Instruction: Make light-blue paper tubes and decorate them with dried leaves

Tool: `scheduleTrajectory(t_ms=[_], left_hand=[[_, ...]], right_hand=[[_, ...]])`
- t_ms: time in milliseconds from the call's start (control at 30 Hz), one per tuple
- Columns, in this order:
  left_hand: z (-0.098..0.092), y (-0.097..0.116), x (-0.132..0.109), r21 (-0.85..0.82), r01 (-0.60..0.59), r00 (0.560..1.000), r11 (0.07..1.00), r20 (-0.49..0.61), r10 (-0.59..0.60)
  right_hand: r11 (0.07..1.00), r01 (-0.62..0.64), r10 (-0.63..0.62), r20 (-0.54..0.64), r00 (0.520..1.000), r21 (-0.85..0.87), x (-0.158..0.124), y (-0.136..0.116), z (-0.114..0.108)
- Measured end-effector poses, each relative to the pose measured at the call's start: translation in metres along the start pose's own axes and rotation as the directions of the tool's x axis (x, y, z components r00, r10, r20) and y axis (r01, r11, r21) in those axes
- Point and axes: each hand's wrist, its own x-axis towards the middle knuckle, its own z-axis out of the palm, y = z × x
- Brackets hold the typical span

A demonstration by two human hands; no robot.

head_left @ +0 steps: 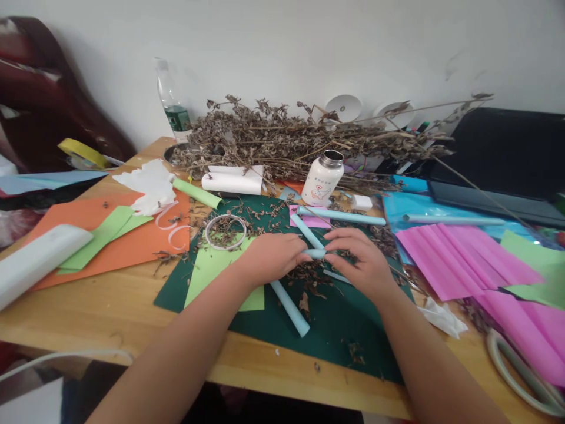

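My left hand [271, 256] and my right hand [359, 262] meet over a dark green cutting mat [344, 335]. Both pinch a short light blue paper roll [315, 254] between their fingertips. A longer light blue roll [290, 307] lies on the mat under my left wrist. Another blue roll [306, 231] slants just beyond my fingers, and a long one [342, 216] lies further back. Dry leaf crumbs are scattered on the mat around my hands.
A heap of dried branches [300, 138] spans the back of the wooden table. Nearby stand a white flask [323, 179], a plastic bottle [173, 103] and a tape ring [225, 231]. Orange paper [132, 241] lies left, pink pleated paper [463, 259] right, a laptop [498, 171] behind.
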Motion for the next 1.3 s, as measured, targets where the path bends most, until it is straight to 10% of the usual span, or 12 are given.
scheduleTrajectory(t_ms=[467,667,900,1133,1300], left_hand=[[-0.006,0.001,-0.004,-0.003,0.010,0.999,1.000,-0.045,-0.010],[-0.006,0.003,-0.003,-0.002,0.008,0.999,1.000,-0.032,-0.008],[-0.007,0.002,-0.002,-0.013,0.028,1.000,1.000,0.004,-0.028],[-0.005,0.003,-0.002,0.026,0.021,1.000,0.999,-0.008,-0.020],[-0.004,0.007,-0.002,0.037,-0.002,1.000,0.999,-0.006,0.003]], right_hand=[[0.983,0.179,-0.171,0.147,0.974,-0.043,0.000,0.000,-0.014],[0.991,-0.051,-0.007,0.414,0.910,0.128,0.000,0.000,-0.024],[0.989,-0.074,0.038,0.264,0.964,0.130,0.001,-0.003,-0.027],[0.918,-0.384,0.248,0.616,0.748,0.096,0.000,-0.007,-0.029],[0.897,-0.420,0.217,0.692,0.689,0.137,0.002,-0.007,-0.030]])
